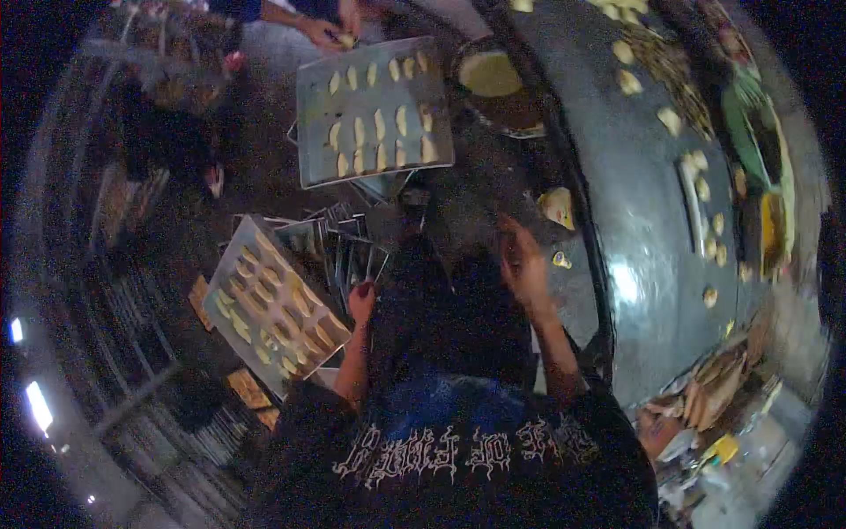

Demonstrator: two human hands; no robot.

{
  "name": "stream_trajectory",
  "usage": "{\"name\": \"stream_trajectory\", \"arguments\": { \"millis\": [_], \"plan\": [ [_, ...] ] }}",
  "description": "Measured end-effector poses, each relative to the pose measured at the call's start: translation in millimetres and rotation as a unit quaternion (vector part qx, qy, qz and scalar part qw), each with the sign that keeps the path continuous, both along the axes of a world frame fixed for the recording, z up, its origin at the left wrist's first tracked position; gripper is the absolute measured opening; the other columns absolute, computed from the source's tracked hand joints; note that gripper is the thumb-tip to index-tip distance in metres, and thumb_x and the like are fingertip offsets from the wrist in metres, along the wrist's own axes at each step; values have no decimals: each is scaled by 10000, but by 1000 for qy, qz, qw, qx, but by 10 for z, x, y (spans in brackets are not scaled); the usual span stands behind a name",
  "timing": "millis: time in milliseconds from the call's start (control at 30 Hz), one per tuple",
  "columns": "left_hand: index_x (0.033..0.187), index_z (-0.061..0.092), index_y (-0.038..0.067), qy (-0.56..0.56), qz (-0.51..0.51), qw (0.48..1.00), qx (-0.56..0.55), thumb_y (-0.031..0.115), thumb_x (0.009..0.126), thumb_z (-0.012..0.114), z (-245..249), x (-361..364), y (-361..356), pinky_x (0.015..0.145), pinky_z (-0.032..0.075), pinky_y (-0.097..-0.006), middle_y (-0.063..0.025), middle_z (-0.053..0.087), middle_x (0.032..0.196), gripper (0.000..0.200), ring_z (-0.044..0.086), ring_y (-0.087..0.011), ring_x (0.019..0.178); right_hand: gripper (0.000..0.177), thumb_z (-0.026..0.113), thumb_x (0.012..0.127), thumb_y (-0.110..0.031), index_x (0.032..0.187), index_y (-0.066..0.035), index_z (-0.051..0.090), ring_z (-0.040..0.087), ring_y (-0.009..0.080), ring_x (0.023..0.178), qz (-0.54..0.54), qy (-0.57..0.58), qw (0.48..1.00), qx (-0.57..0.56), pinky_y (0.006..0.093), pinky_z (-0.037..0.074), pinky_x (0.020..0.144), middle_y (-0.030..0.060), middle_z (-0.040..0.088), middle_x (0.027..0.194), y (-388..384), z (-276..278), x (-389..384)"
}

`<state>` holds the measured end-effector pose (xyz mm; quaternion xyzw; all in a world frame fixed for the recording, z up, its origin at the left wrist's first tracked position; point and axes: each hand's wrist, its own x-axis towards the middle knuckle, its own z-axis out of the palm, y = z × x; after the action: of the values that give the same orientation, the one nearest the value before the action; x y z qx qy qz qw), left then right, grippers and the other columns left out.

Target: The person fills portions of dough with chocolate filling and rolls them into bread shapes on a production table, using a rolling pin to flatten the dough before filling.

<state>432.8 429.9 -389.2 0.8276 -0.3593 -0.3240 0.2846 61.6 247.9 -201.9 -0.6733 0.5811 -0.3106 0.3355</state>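
Observation:
My left hand (361,302) hangs beside the right edge of a tilted tray (280,316) that carries rows of long shaped dough pieces (267,286). Its fingers are curled closed, and whatever may be in them is hidden. My right hand (523,264) is held over the dark gap left of the long table, fingers loosely apart with nothing visible in them. Ahead, a second tray (344,104) bears more rows of pale dough pieces (379,122). Another person's hands (330,31) work at that tray's far edge, with a small pale piece in them.
A round pan (489,75) with pale yellow contents sits right of the far tray. On the right, a long grey table (639,238) holds scattered dough lumps (670,121). Stacked metal trays (357,256) stand between the two filled trays. Racks (123,300) line the left side.

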Motion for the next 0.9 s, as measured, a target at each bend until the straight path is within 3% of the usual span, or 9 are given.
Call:
{"name": "stream_trajectory", "arguments": {
  "millis": [67, 167, 200, 300, 333, 467, 600, 767, 900],
  "plan": [
    [1064, 751, 85, 2, 22, 998, 64, 285, 811, 726, -119, 8, 326, 783, 550, -444, -178, 730, 928, 324, 702, -362, 918, 597, 668, 811, 22, 1386, -50, 526, 659, 359, 1100, -17, 8, 1000, -5, 435, 520, 956, 183, 657, 1257, 303, 291, -381],
    [1061, 752, 85, 3, 13, 992, 128, 285, 799, 734, -249, -101, 812, 789, 550, -446, -178, 731, 936, 330, 701, -363, 922, 503, 608, 871, 84, 1354, -57, 587, 689, 278, 957, -92, 24, 992, -79, 328, 534, 783, 166, 700, 1127, 653, 664, -760],
    [1060, 752, 85, -1, -3, 990, 138, 284, 795, 736, -274, -165, 941, 791, 550, -447, -178, 731, 938, 333, 701, -364, 924, 474, 580, 872, 88, 1330, -30, 602, 641, 204, 833, -120, 63, 986, -93, 286, 504, 753, 124, 707, 1019, 769, 746, -882],
    [1058, 753, 85, -20, -51, 988, 143, 284, 782, 743, -508, -283, 1206, 797, 550, -449, -177, 731, 946, 340, 700, -365, 928, 439, 563, 898, 66, 1331, -3, 593, 568, 141, 780, -188, -78, 975, -86, 259, 481, 744, 76, 688, 964, 1091, 789, -1168],
    [1057, 753, 85, -27, -63, 988, 139, 284, 778, 746, -535, -330, 1189, 799, 549, -450, -177, 731, 948, 342, 700, -365, 930, 413, 546, 934, 43, 1345, 12, 571, 559, 104, 803, -200, -17, 973, -112, 249, 472, 739, 52, 686, 979, 1149, 788, -1240],
    [1054, 753, 85, -60, -78, 988, 121, 283, 762, 755, -481, -445, 975, 807, 549, -453, -176, 732, 959, 352, 699, -367, 935, 372, 528, 991, -32, 1360, -8, 567, 583, 112, 825, -252, -74, 960, -98, 250, 484, 753, 70, 693, 998, 1273, 863, -1344],
    [1050, 754, 85, -83, -59, 989, 112, 282, 746, 765, -287, -461, 636, 815, 548, -455, -176, 733, 969, 363, 698, -368, 941, 360, 523, 1016, -102, 1368, -48, 574, 611, 143, 850, -254, -25, 962, -99, 298, 509, 757, 100, 702, 1052, 1166, 1142, -1326],
    [989, 768, 91, -76, 10, 991, 110, 273, 719, 770, 377, -584, 328, 813, 551, -461, -166, 732, 972, 325, 696, -366, 926, 366, 552, 1013, -140, 1357, -16, 568, 628, 165, 830, -245, -52, 961, -118, 305, 526, 733, 127, 711, 1051, 953, 1136, -1385],
    [880, 789, 126, -102, -41, 991, 70, 269, 715, 739, -234, -546, 484, 764, 556, -448, -136, 732, 933, 224, 683, -344, 881, 340, 515, 1012, -92, 1339, -28, 584, 585, 127, 779, -239, -50, 962, -124, 282, 493, 670, 107, 702, 1041, 722, 1230, -1283]
  ]
}}
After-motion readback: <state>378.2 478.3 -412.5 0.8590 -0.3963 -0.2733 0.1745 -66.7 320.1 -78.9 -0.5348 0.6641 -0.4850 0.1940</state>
